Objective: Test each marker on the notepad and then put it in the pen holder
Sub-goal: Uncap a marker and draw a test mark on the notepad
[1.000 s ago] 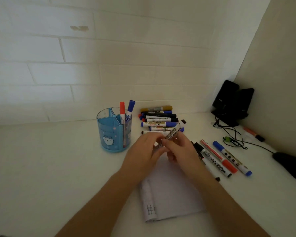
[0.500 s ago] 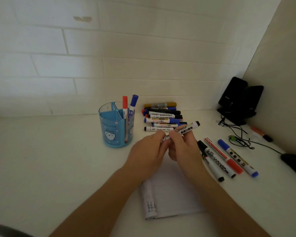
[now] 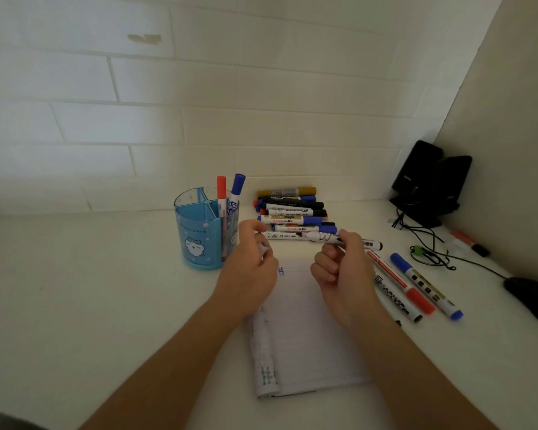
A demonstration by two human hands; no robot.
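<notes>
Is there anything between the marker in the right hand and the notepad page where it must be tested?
Nothing visible. The right hand holds the marker near the far edge of the notepad, and the page between the hands lies uncovered. The left hand, gripping the cap, overlaps only the pad's left edge.

Home study or office corner, white desk [image 3: 75, 305] running along a white brick-patterned wall [image 3: 137, 119], black speakers [image 3: 429, 181] trailing cables [image 3: 429, 259] in the corner, dark mouse [image 3: 531, 293] lying nearby, cartoon-printed blue pen holder [image 3: 196, 240] standing beside piled markers [image 3: 292, 212]
</notes>
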